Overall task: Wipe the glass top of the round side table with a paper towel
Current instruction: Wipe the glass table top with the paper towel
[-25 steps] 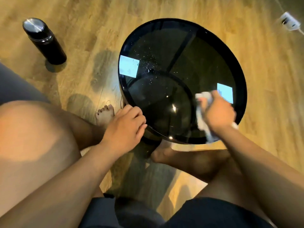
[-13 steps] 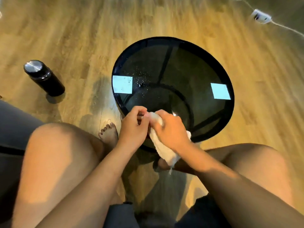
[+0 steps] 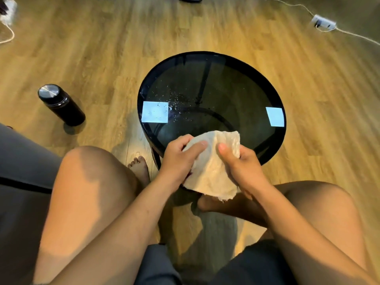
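Left hand (image 3: 178,159) and right hand (image 3: 242,167) each pinch a side of the towel (image 3: 211,173), thumbs on top, holding it spread over the near rim of the counter (image 3: 236,93); droplets (image 3: 176,99) speckle the glass at left; a flask (image 3: 61,104) stands on the floor (image 3: 102,48), well left.

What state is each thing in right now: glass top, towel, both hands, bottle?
glass top: wet, droplets scattered on its left part, not wiped off.
paper towel: crumpled, held between both hands over the near rim.
left hand: fingers curled on the towel's left edge.
right hand: fingers curled on the towel's right edge.
bottle: standing on the floor, lid on.
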`<state>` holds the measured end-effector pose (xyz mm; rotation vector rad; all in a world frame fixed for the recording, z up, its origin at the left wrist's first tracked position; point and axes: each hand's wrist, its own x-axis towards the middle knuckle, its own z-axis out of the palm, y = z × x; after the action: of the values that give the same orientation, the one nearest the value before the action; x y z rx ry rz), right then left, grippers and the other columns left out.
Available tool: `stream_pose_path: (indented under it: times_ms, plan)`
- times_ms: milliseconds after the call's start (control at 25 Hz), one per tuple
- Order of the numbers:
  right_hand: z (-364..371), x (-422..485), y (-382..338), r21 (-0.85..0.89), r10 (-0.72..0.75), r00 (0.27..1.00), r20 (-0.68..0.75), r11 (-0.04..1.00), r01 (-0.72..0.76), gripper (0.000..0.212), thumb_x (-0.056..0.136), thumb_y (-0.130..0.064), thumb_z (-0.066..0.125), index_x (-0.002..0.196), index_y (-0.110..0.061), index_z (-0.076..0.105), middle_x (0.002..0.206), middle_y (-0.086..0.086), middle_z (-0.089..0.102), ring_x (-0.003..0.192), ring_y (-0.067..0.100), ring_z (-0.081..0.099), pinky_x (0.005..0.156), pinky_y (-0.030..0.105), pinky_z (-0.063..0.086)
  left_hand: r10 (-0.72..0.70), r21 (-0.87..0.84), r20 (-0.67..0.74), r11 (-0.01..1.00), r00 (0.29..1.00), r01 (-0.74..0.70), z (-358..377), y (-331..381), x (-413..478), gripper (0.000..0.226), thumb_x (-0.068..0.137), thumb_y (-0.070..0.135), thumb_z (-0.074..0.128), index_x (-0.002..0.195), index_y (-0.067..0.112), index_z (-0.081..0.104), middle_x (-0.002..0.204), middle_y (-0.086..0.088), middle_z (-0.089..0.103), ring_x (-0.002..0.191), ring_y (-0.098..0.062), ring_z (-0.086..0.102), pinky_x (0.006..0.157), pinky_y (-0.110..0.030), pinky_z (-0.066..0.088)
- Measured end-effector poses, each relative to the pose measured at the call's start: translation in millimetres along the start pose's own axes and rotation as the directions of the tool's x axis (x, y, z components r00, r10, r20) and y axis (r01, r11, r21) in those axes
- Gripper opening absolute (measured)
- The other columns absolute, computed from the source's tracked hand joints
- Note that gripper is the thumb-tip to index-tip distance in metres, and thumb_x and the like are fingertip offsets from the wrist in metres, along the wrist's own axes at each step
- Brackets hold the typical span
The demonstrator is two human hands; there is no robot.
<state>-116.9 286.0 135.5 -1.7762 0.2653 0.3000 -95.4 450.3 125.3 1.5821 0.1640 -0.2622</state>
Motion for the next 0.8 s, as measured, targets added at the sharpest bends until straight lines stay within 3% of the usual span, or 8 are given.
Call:
stream_pose_path:
  times_ms: [120,240,320,400,480,560,680,800]
  plan:
    - [-15.3,8.4,-6.9,-0.027,-0.071,0.997,-0.025,0.997,0.071,0.018,0.097,-0.03,0.058,0.105,-0.016,0.068,0.093,0.001,0.074,0.086,0.017,0.072,0.073,0.032,0.057,-0.061,-0.077,0.023,0.995,0.998,0.063,-4.7,0.9,1.8,0.023,0.091,0.031,0.067,0.074,0.021,0.056,0.074,0.001,0.053,0.072,-0.016,0.052,0.06,-0.028,0.039]
    - [-25.7,47.8,-10.1,-0.355,-0.235,0.972,-0.018,0.91,0.213,0.018,0.097,-0.035,0.058,0.106,-0.02,0.064,0.096,-0.002,0.069,0.086,0.014,0.067,0.075,0.033,0.055,-0.072,0.221,-0.031,0.972,0.997,0.077,-8.3,-6.8,5.3,0.024,0.091,0.041,0.066,0.094,0.019,0.055,0.085,0.004,0.059,0.075,-0.011,0.057,0.06,-0.023,0.041]
    - [-24.8,72.3,3.8,-0.722,-0.228,0.972,0.063,0.662,0.202,0.035,0.095,-0.044,0.058,0.125,-0.026,0.055,0.12,-0.002,0.062,0.107,0.017,0.059,0.088,0.04,0.053,-0.037,0.622,-0.161,0.772,0.986,0.131,-14.9,-10.0,4.3,0.028,0.093,0.044,0.063,0.105,0.022,0.051,0.092,0.005,0.059,0.08,-0.011,0.056,0.06,-0.022,0.035]
    - [-17.6,77.8,33.6,-0.855,-0.307,0.933,0.189,0.415,0.31,0.049,0.096,-0.05,0.053,0.138,-0.025,0.05,0.143,0.003,0.049,0.129,0.024,0.045,0.101,0.043,0.046,0.017,0.801,-0.208,0.577,0.978,0.161,-22.7,-13.8,2.7,0.027,0.095,0.039,0.061,0.113,0.022,0.049,0.104,0.005,0.055,0.091,-0.011,0.049,0.069,-0.024,0.033]
    - [-7.5,64.8,58.9,-0.811,-0.372,0.846,0.381,0.305,0.499,0.057,0.099,-0.056,0.038,0.14,-0.019,0.054,0.153,0.007,0.041,0.144,0.029,0.031,0.112,0.049,0.035,-0.016,0.765,-0.247,0.611,0.969,0.205,-27.3,-20.3,4.8,0.031,0.095,0.032,0.063,0.118,0.019,0.046,0.113,0.0,0.054,0.102,-0.016,0.051,0.076,-0.027,0.032]
    - [-4.2,52.0,69.2,-0.787,-0.385,0.801,0.458,0.243,0.567,0.065,0.101,-0.06,0.023,0.142,-0.018,0.052,0.157,0.007,0.036,0.151,0.025,0.014,0.117,0.053,0.024,-0.114,0.533,-0.35,0.792,0.93,0.298,-30.9,-24.4,11.3,0.045,0.093,0.026,0.067,0.127,0.017,0.04,0.114,-0.005,0.059,0.106,-0.017,0.054,0.079,-0.02,0.031]
    - [7.3,57.1,64.3,-0.646,-0.542,0.58,0.608,0.086,0.758,0.056,0.102,-0.041,0.035,0.119,0.001,0.067,0.147,0.014,0.045,0.15,0.02,0.015,0.12,0.05,0.017,-0.202,0.324,-0.428,0.876,0.881,0.358,-39.7,-31.6,21.6,0.065,0.097,0.024,0.061,0.15,0.014,0.026,0.103,-0.005,0.065,0.093,-0.005,0.05,0.085,-0.014,0.025]
    - [55.9,83.7,55.1,-0.721,-0.415,0.664,0.623,0.026,0.693,0.056,0.097,-0.035,0.047,0.147,-0.009,0.042,0.158,0.012,0.028,0.15,0.035,0.01,0.122,0.046,0.007,-0.176,0.323,-0.444,0.883,0.879,0.34,-49.1,-38.3,35.5,0.05,0.105,0.03,0.041,0.152,0.015,0.034,0.126,-0.01,0.062,0.128,-0.022,0.048,0.102,-0.022,0.025]
